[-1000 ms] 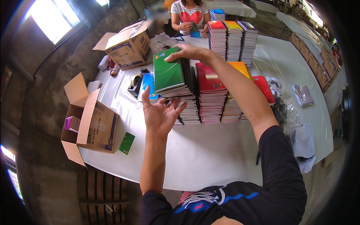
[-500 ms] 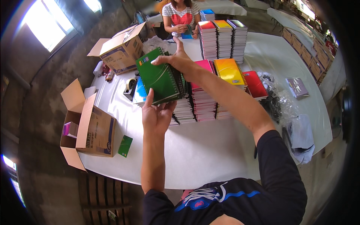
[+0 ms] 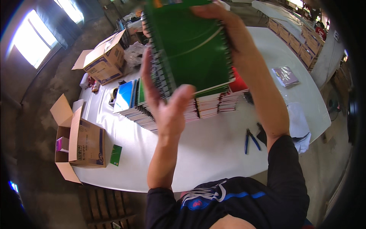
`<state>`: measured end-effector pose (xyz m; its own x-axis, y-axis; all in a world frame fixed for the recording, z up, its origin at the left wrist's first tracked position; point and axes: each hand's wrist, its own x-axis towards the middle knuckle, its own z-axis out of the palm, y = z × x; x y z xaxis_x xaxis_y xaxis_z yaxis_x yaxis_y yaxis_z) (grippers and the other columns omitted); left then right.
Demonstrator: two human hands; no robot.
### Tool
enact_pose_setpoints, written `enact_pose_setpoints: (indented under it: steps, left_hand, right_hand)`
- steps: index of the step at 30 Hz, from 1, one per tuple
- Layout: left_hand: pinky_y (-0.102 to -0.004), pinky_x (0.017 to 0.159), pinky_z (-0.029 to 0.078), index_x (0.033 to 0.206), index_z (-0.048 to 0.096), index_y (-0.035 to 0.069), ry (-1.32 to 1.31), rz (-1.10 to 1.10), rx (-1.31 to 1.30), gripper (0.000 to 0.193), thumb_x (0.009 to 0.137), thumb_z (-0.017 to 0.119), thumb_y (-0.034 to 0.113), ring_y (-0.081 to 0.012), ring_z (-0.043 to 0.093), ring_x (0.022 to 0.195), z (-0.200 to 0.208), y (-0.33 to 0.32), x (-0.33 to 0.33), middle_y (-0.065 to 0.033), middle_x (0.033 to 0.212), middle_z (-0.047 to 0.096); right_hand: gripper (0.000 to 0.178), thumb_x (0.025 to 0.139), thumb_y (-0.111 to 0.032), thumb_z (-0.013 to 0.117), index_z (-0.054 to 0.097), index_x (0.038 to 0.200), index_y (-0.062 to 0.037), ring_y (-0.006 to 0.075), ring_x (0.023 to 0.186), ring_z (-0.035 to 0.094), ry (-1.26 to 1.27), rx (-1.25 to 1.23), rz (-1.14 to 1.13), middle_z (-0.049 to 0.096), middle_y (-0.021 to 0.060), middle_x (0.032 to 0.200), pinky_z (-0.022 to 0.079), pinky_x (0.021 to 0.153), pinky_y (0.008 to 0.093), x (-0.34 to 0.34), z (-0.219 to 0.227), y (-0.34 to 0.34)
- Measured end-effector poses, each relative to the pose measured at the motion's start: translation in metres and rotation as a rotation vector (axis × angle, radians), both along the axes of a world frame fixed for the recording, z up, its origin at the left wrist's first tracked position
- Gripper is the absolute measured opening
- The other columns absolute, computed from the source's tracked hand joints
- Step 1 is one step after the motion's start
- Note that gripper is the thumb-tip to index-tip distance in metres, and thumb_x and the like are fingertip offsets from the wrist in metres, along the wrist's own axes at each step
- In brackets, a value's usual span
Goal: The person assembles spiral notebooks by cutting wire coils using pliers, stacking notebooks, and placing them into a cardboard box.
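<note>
A stack of green spiral notebooks (image 3: 190, 49) is held up close, between both my hands. My left hand (image 3: 167, 110) grips its lower left side by the wire binding, thumb across the near edge. On the upper right, my right hand (image 3: 228, 32) clasps the stack with its thumb over the top cover; its other fingers are mostly hidden. Behind and below, on the table, stand piles of notebooks: one with a blue cover (image 3: 125, 93) at the left, a red notebook (image 3: 238, 81) at the right. The held stack hides much of these piles.
Two open cardboard boxes (image 3: 91, 139) (image 3: 105, 63) stand at the left of the white table (image 3: 213, 152). Near the closer box lies a green card (image 3: 116, 155). Blue-handled pliers (image 3: 250, 141) lie at the right, with a wrapped notebook (image 3: 285, 76) farther back.
Both hands have lifted the green notebooks higher and closer, turning them more upright. The view has shifted; the pliers now show, and the person across the table is no longer visible.
</note>
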<state>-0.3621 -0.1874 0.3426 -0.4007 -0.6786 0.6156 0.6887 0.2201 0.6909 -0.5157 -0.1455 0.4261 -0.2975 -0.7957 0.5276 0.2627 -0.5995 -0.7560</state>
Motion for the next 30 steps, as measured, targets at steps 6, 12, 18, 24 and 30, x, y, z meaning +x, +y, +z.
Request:
enact_pose_setpoints:
  steps: [6, 12, 18, 24, 30]
  left_hand:
    - [-0.0373, 0.080, 0.054, 0.141, 0.021, 0.007, -0.057, -0.209, 0.304, 0.082, 0.076, 0.071, 0.016, -0.0239, 0.053, 0.109, -0.013, 0.051, -0.085, -0.0122, 0.122, 0.043]
    - [-0.0468, 0.081, 0.054, 0.143, 0.004, 0.009, -0.168, -0.270, 0.507, 0.089, 0.081, 0.067, 0.022, -0.0265, 0.051, 0.111, -0.060, 0.065, -0.140, -0.0152, 0.127, 0.039]
    - [-0.0412, 0.101, 0.036, 0.146, -0.004, 0.008, -0.354, -0.252, 0.214, 0.097, 0.083, 0.067, 0.030, -0.0246, 0.039, 0.124, -0.100, 0.097, -0.134, -0.0139, 0.134, 0.032]
    - [-0.0401, 0.098, 0.041, 0.133, 0.034, 0.005, -0.586, -0.977, 1.310, 0.057, 0.090, 0.051, 0.038, -0.0274, 0.047, 0.122, -0.214, 0.100, -0.115, -0.0158, 0.127, 0.046]
    - [-0.0427, 0.101, 0.040, 0.122, 0.047, -0.001, 0.035, -1.138, 1.581, 0.050, 0.092, 0.040, 0.038, -0.0315, 0.048, 0.122, -0.220, 0.105, -0.183, -0.0205, 0.135, 0.046]
  right_hand:
    - [0.080, 0.072, -0.028, 0.074, 0.028, 0.133, -0.0077, 0.0249, 0.096, 0.061, -0.003, 0.310, -0.225, 0.052, 0.0175, 0.117, 0.055, 0.078, 0.0348, -0.083, -0.027, 0.053]
    - [0.074, 0.073, -0.030, 0.072, 0.033, 0.132, -0.0083, 0.0209, 0.100, 0.058, -0.170, 0.545, -0.177, 0.052, 0.0135, 0.115, 0.051, 0.085, 0.0345, -0.128, -0.097, 0.084]
    - [0.052, 0.076, -0.020, 0.064, 0.046, 0.123, -0.0071, 0.0189, 0.089, 0.062, -0.260, 0.572, -0.068, 0.058, 0.0107, 0.102, 0.054, 0.078, 0.0321, -0.191, -0.131, 0.099]
    - [0.063, 0.074, -0.020, 0.060, 0.041, 0.132, -0.0069, 0.0185, 0.089, 0.061, -0.091, 0.683, 0.060, 0.057, 0.0125, 0.109, 0.052, 0.079, 0.0300, -0.259, -0.149, 0.093]
    - [0.088, 0.067, -0.017, 0.057, 0.021, 0.146, -0.0073, 0.0244, 0.116, 0.049, 0.283, 0.643, 0.159, 0.041, 0.0178, 0.135, 0.043, 0.096, 0.0327, -0.223, -0.095, 0.074]
